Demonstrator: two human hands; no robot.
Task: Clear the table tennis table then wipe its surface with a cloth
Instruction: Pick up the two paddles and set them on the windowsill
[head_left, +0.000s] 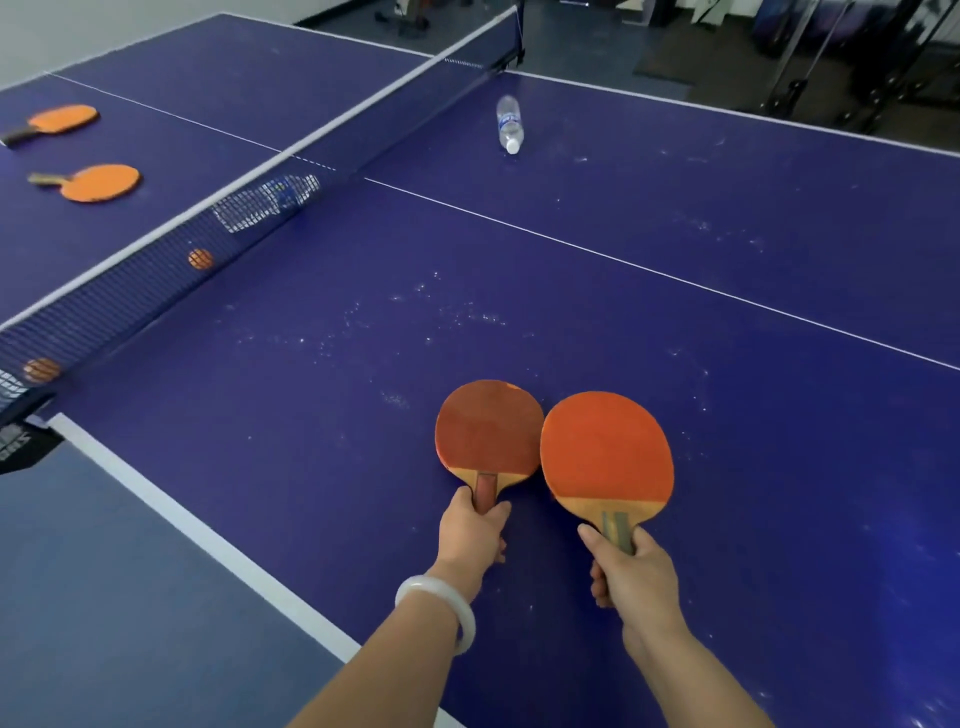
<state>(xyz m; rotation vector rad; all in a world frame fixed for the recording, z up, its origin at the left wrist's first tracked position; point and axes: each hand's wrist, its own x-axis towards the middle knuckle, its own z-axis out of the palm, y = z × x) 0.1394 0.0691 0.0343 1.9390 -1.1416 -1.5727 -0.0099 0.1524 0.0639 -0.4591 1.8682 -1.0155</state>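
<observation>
The blue table tennis table (675, 218) fills the view, speckled with white dust. My left hand (474, 532) grips the handle of a dark red paddle (488, 434). My right hand (634, 574) grips the handle of an orange-red paddle (605, 452). Both blades sit side by side low over the near half. Beyond the net (249, 192) lie two orange paddles (65, 119) (98, 182). A clear water bottle (509, 123) lies on the near half by the net. A second bottle (283, 197) and two orange balls (200, 258) (41, 370) show through the net mesh.
The table's near edge has a white border (197, 535), with blue floor (104, 597) to the left of it. Dark stands and equipment (831, 57) crowd the floor past the table's far right side. A net clamp (21, 441) juts out at the left edge.
</observation>
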